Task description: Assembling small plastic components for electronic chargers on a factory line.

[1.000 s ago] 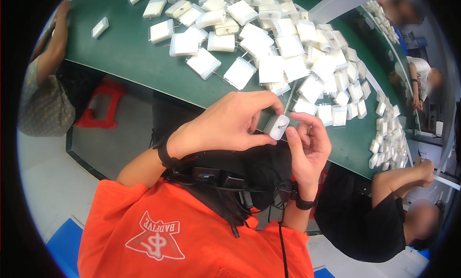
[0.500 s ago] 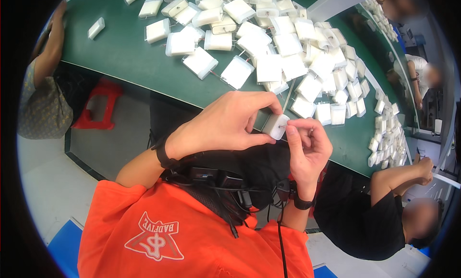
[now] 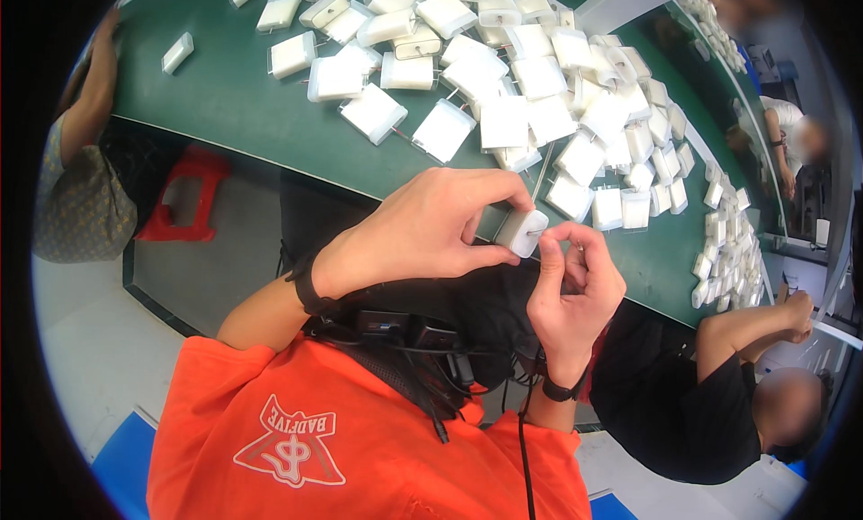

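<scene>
My left hand [image 3: 431,223] grips a small white plastic block [image 3: 520,236] with rounded edges, thumb below and forefinger above. Its end face is turned toward my right hand [image 3: 580,291], and a short thin lead [image 3: 534,234] sticks out from that face. The thumb and forefinger of my right hand are pinched together at the lead's outer end; the fingertips hide what lies between them. Both hands are held just off the table's near edge. Beyond them lies a heap of similar white blocks [image 3: 503,123], many with thin leads and translucent ends.
The green table [image 3: 234,106] curves across the view, with a lone white block [image 3: 178,53] at left. More blocks [image 3: 726,250] are piled at right. A co-worker in black [image 3: 683,412] sits right, another person's arm [image 3: 101,84] is at left. A red stool [image 3: 193,196] stands below.
The held block and both hands have shifted slightly to the right. My right wrist has turned a little, its fingers still at the lead.
</scene>
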Motion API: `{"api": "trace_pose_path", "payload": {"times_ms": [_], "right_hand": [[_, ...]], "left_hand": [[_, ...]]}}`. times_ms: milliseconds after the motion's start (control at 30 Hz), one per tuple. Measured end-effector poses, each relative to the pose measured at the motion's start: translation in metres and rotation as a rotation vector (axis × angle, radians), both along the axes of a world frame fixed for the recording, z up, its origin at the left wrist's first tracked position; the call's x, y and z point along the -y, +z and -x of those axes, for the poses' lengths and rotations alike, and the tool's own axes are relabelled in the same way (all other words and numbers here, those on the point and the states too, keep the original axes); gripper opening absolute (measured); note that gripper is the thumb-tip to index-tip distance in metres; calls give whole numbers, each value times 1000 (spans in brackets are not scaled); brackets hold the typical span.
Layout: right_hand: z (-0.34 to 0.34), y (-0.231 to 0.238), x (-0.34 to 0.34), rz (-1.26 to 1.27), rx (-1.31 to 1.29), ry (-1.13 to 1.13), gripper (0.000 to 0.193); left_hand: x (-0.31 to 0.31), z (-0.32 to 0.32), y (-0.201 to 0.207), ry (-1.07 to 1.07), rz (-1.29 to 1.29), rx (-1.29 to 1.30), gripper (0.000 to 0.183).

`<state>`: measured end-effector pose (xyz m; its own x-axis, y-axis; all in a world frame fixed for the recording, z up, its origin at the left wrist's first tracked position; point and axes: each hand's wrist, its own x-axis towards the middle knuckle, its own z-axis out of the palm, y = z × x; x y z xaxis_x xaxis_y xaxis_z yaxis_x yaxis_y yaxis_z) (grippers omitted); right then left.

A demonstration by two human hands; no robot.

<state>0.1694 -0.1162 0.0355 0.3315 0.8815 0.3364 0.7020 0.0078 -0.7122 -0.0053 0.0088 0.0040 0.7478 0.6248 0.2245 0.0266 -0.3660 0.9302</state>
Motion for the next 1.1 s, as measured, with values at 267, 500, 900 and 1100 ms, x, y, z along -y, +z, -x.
{"api": "trace_pose_path", "payload": {"times_ms": [267,500,900,1100], "right_hand": [[-2,9,-16,-131,80,199,14],[-9,15,-11,0,-274,30,9],[-19,-1,-16,87,-295,74,11],[-16,-2,-18,97,-332,79,16]], "left_hand": [[0,-2,1,6,-57,24,45],[-1,-1,1,0,-39,10,46],[-1,0,7,4,-55,-4,48],[-1,1,3,-31,114,44,50]]}}
